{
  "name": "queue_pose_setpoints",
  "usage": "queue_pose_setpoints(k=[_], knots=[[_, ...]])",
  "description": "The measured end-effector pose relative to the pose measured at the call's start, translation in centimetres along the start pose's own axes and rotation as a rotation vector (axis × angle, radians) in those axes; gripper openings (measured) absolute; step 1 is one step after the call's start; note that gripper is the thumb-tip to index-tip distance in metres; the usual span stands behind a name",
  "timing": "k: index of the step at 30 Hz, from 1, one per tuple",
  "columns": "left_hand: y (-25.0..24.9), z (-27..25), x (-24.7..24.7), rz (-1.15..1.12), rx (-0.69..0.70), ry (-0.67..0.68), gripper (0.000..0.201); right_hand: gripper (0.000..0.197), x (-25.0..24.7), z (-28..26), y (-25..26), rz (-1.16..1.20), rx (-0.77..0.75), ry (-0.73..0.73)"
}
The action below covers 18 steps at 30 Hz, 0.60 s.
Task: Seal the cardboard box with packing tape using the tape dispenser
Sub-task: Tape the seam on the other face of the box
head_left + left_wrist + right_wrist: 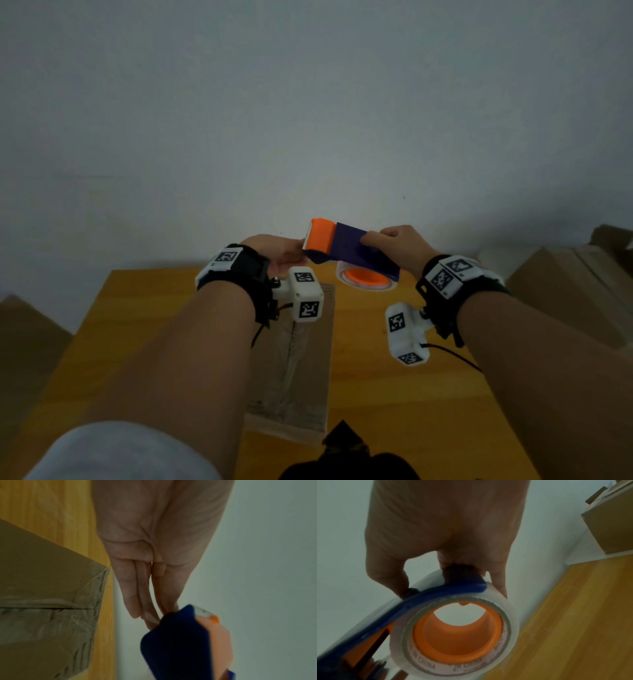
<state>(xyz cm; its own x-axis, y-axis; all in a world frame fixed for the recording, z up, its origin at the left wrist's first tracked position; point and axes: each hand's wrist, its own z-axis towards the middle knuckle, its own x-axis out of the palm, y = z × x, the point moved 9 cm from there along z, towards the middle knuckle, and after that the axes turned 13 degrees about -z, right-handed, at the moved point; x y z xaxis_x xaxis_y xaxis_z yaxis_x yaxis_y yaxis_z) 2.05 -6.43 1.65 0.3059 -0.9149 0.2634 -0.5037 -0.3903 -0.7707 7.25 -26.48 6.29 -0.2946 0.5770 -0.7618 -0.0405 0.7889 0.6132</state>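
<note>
Both hands held the tape dispenser (346,247) in the air above the far edge of the wooden table (411,394). The right hand (399,245) had its fingers curled round the blue body above the tape roll (453,635). The left hand (274,251) kept its fingers (137,595) nearly straight, tips touching the orange cutter end. Below the left wrist the cardboard box (308,359) lay on the table, clear tape along its seam.

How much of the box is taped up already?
Done: wrinkly clear tape already covers the box seam and runs down its end. In hand: the right hand holds the dispenser in the air above the table, and the left hand fingers touch its front end. Left: whether more strips are needed isn't clear.
</note>
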Motion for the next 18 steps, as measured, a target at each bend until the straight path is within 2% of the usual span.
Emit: queue_pose_setpoints(k=[3, 6, 9, 12, 14, 18], knots=[[-0.2, 0.0, -0.3, 0.059, 0.011, -0.036, 0.014, 0.035, 0.2, -0.2, 0.1, -0.002, -0.001, 0.007], [-1.0, 0.1, -0.3, 0.029, 0.092, -0.063, 0.020, 0.033, 0.4, -0.3, 0.8, -0.024, -0.029, 0.009], [-1.8, 0.2, -0.6, 0.065, 0.182, -0.082, 0.019, 0.035, 0.6, -0.4, 1.4, -0.049, -0.068, 0.000], [-1.9, 0.1, -1.1, 0.081, 0.214, -0.098, 0.017, 0.034, 0.5, -0.4, 1.3, -0.057, -0.079, 0.002], [-1.8, 0.1, -1.5, 0.082, 0.215, -0.108, 0.017, 0.033, 1.0, -0.6, 1.3, -0.081, -0.082, 0.056], [-1.7, 0.1, -2.6, 0.133, 0.200, -0.156, 0.008, 0.054, 2.6, -1.4, 2.3, -0.291, -0.157, 0.222]])
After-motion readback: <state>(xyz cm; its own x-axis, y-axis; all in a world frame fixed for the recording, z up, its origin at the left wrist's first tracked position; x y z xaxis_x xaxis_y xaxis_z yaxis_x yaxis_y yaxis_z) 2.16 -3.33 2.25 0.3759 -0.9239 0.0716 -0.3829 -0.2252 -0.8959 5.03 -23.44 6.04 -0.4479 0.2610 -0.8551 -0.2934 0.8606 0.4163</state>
